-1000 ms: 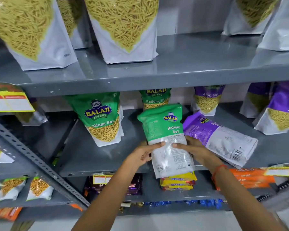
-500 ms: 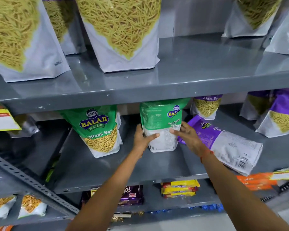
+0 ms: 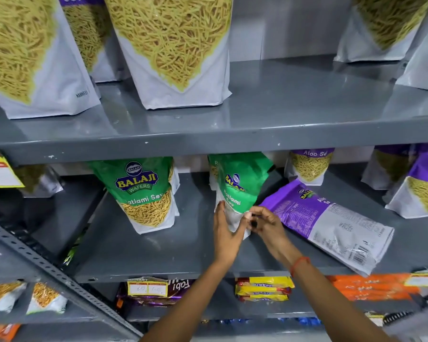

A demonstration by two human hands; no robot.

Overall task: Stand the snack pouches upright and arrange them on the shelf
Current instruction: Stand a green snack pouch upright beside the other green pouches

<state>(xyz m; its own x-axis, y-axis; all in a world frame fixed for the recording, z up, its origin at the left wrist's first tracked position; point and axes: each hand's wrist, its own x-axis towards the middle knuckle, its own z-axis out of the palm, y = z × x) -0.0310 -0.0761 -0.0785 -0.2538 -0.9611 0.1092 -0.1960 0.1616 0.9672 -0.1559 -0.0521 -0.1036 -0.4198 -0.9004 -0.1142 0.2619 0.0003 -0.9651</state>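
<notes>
A green Ratlami Sev pouch (image 3: 237,186) stands on the grey middle shelf (image 3: 183,253), turned edge-on to me. My left hand (image 3: 226,233) presses its white lower left side. My right hand (image 3: 265,224) pinches the pouch's bottom right corner. To their left another green Ratlami Sev pouch (image 3: 143,193) stands upright, facing front. A purple Aloo Sev pouch (image 3: 326,223) lies flat on the shelf just right of my right hand.
Upright purple Aloo Sev pouches (image 3: 311,166) stand at the back and at the right (image 3: 420,188). The upper shelf (image 3: 282,124) carries large white sev pouches (image 3: 173,48). Below are yellow packets (image 3: 262,290), orange packs (image 3: 371,287) and a slanted perforated post (image 3: 47,272).
The green pouch went from held over the shelf edge to standing deeper on the middle shelf, then turned edge-on. Both hands slid down to its base.
</notes>
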